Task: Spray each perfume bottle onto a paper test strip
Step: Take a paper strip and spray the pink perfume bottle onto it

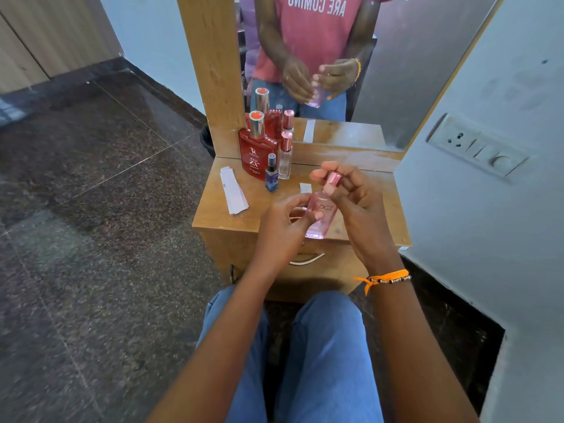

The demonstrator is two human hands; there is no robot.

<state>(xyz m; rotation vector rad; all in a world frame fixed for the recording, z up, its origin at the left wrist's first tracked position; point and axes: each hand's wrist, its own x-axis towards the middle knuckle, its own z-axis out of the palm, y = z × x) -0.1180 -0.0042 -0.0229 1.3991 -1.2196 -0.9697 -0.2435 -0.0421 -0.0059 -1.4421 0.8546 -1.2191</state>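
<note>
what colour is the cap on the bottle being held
Metallic pink, on the pink bottle's cap, seen in the head view.

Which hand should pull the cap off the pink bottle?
Right hand: its fingertips already pinch the pink cap, while the left hand holds the pink bottle by its body.

The small wooden table [213, 215] carries a red flat glass perfume bottle [255, 158], a small blue spray bottle [271, 178], a clear rose-capped bottle [285, 158] and white paper strips [233, 190].

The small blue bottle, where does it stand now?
In the head view the small blue bottle stands upright on the wooden table, left of centre, just in front of the red bottle and beside the clear bottle.
</note>
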